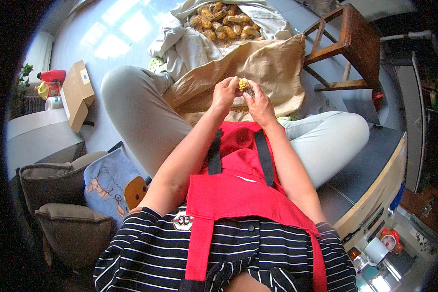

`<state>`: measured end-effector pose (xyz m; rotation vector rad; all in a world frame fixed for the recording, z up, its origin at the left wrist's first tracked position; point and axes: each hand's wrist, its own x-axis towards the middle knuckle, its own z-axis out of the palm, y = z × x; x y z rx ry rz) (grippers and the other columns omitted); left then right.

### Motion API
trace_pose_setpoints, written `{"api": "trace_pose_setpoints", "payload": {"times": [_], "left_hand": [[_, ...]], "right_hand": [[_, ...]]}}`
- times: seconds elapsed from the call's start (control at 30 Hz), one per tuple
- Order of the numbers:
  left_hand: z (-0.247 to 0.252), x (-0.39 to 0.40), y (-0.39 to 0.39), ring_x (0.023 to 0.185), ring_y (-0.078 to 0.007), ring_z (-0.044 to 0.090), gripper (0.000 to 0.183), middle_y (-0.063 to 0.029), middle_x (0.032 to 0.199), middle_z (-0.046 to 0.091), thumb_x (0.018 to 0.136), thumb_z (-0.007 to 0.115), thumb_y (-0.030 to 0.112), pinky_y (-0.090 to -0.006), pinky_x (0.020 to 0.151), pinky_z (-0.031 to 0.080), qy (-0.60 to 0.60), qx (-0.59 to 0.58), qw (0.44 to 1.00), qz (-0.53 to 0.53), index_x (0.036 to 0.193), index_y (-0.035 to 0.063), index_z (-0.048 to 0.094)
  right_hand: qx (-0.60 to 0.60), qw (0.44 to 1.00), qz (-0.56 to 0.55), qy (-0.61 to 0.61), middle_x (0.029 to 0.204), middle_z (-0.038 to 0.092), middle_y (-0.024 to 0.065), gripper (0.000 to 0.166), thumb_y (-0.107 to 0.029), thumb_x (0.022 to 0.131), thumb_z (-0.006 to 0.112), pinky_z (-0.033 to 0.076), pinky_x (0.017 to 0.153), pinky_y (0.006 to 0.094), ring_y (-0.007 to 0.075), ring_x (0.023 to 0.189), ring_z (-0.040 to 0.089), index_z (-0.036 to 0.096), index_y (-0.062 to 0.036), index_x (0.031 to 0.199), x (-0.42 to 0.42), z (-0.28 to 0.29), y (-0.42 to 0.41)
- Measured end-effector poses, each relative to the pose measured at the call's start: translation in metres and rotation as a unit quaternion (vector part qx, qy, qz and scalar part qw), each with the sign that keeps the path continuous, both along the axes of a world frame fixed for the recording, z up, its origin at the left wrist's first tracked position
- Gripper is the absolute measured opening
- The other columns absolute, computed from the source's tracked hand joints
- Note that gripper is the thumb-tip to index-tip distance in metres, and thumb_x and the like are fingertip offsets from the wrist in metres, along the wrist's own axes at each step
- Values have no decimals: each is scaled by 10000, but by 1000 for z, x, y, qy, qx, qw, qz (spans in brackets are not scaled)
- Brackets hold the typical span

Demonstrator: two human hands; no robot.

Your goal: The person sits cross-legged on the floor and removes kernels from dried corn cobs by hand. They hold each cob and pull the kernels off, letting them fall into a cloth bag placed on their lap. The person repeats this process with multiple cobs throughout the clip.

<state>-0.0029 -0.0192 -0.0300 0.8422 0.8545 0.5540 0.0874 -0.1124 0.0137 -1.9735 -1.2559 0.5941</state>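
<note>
Between my two hands is a short piece of a yellow corn cob [243,85], its kernels partly showing. My left hand [224,94] grips its left side with the fingertips, and my right hand [259,104] holds it from the right. Below them lies a tan cloth sack [273,69] spread between my legs, with loose kernels [239,109] on it. Beyond it, a whitish sack [200,45] stands open, full of dried corn cobs [224,22]. My fingers partly hide the held cob.
A wooden stool [361,47] lies on its side at the right. A cardboard box [78,95] and a red container [53,76] are at the left. Brown cushions [73,228] sit lower left, and a dark-topped table [365,160] is close by my right knee.
</note>
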Motion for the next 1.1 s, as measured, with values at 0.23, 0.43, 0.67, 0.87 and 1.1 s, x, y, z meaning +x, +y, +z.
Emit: {"api": "trace_pose_setpoints", "payload": {"times": [0.23,0.43,0.67,0.87,1.1], "left_hand": [[10,1,3,692,-117,559,312,-48,804,603,879,494,270,-249,649,467,9,-7,1000,-24,911,-24,595],[0,1,0,684,-105,551,291,-31,802,598,879,500,271,-238,636,453,-9,17,999,-40,922,-2,588],[-7,2,-3,654,-129,566,300,-102,743,616,873,481,249,-268,611,449,193,180,965,0,912,-22,604],[-5,-1,-2,697,-129,569,334,-80,833,621,871,499,276,-271,633,461,-53,-26,998,-9,933,-37,598],[4,1,1,682,-88,517,285,-23,833,595,878,504,270,-225,609,427,46,92,991,-83,942,4,586]], "right_hand": [[-3,998,-16,-56,1064,546,176,399,-169,815,540,436,770,429,372,945,530,401,-114,1184,-5,5,1],[-3,997,-22,-70,1011,566,185,396,-167,811,545,439,741,442,381,901,544,395,-117,1173,-6,0,0],[-28,998,-30,-43,1010,563,196,400,-171,812,544,438,752,432,381,910,541,388,-98,1173,-15,-3,2],[-26,998,-41,-33,1027,562,181,390,-171,805,549,442,760,421,366,915,547,410,-92,1160,-12,5,2],[-5,998,-29,-62,1012,567,179,387,-177,799,550,444,751,423,367,908,548,414,-89,1151,-8,1,1]]}}
